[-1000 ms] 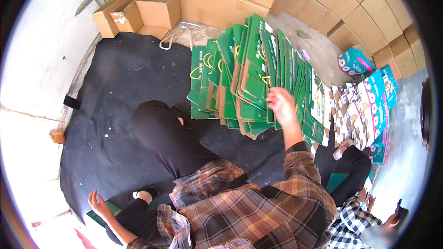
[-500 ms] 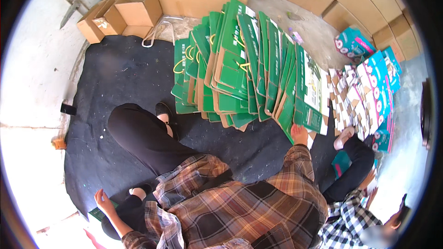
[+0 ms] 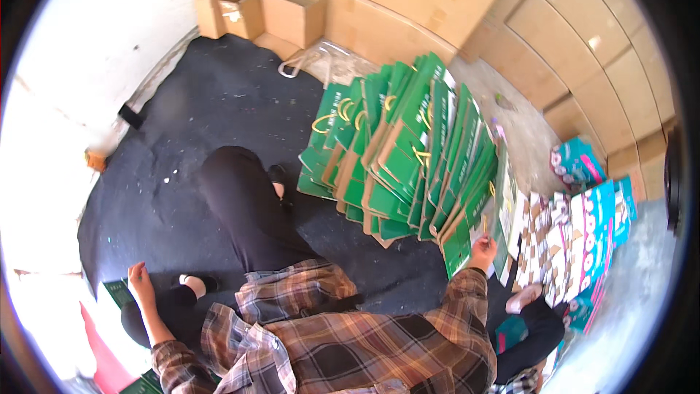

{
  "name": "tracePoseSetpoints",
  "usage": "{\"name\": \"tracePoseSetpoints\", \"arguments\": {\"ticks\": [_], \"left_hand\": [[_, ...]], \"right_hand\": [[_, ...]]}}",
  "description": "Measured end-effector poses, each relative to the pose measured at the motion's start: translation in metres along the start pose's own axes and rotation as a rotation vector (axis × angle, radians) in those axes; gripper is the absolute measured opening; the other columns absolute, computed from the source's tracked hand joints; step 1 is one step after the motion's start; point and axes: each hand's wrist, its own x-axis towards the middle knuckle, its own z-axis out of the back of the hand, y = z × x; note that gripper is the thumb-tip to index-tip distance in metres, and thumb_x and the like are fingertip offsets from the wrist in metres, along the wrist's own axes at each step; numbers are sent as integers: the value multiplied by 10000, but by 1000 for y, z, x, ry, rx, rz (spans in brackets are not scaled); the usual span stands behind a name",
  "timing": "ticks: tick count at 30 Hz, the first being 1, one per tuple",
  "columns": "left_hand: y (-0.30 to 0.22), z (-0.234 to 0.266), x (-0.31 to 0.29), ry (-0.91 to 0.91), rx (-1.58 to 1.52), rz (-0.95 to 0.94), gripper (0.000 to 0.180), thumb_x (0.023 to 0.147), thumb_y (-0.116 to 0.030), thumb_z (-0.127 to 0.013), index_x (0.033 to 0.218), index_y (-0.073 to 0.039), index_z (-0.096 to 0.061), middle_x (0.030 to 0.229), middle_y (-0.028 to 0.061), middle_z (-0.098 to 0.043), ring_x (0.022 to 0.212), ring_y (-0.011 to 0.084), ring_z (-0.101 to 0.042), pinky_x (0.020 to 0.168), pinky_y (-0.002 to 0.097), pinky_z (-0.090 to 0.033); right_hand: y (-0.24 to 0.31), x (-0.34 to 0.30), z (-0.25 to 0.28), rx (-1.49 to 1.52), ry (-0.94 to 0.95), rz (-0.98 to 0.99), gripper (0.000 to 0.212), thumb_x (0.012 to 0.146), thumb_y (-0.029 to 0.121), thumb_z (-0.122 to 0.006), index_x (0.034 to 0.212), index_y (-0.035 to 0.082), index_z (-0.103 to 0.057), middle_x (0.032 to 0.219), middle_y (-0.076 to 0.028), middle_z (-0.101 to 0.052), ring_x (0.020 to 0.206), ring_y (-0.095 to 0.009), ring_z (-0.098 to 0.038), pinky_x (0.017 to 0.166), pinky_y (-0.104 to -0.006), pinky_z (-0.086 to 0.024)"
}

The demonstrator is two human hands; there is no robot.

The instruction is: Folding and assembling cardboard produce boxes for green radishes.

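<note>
A fanned stack of flattened green cartons point(image 3: 397, 168) with yellow cord handles lies on the black sheet in front of me. At its right end, my right hand point(image 3: 483, 253) is closed on the near edge of the outermost green carton point(image 3: 504, 211), which stands tilted with its pale, printed side to the right. Off to the left, my left hand point(image 3: 140, 282) holds nothing, its fingers loosely bent and apart. Beside it, low at the left, a green carton piece point(image 3: 115, 293) shows, partly hidden by the hand and my leg.
Brown boxes point(image 3: 408, 11) line the back and right. Open brown boxes point(image 3: 292, 14) stand at the back left. Teal and pink cartons point(image 3: 594, 233) are piled at the right, near a co-worker's dark-trousered leg point(image 3: 536, 328). My bent leg point(image 3: 244, 204) lies on the black sheet point(image 3: 182, 124).
The view has turned, so the stack sits lower and further right. My right hand has the end carton tilted away from the stack. My left hand stays out at the left.
</note>
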Motion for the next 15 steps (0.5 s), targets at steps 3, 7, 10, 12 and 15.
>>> {"name": "tracePoseSetpoints", "arguments": {"ticks": [3,7,10,12,15], "left_hand": [[-22,21,-2,-61,-13,26,146,848,-16,-547,955,11,-643,912,117,-612,807,222,-607,727,301,-476],[-29,15,-1,-79,-112,61,145,842,-14,-556,950,11,-651,892,110,-613,784,206,-607,698,286,-473],[-34,18,-2,-86,-185,91,145,838,-6,-558,948,12,-651,884,102,-612,772,191,-604,692,281,-473],[-39,22,-2,-109,-208,101,144,839,-3,-558,947,12,-651,877,98,-611,770,183,-603,688,277,-474],[-41,24,0,-132,-277,120,141,840,0,-557,943,13,-651,871,93,-608,768,171,-603,681,272,-478]], "right_hand": [[-17,-7,-60,11,37,47,389,741,74,-503,1113,-39,-532,1017,-153,-652,738,-193,-626,568,-278,-503],[5,-17,-152,80,118,89,327,827,165,-436,1063,-20,-568,932,-134,-669,726,-222,-644,544,-301,-473],[-1,-46,-223,59,250,118,284,830,136,-469,1034,-27,-579,911,-135,-673,718,-233,-641,556,-314,-470],[-30,-87,-260,51,287,115,270,840,114,-495,1036,-59,-566,944,-164,-665,744,-239,-639,576,-315,-472],[-83,-159,-305,1,526,-38,292,833,66,-528,1053,-127,-524,963,-231,-637,803,-250,-631,629,-319,-479]]}}
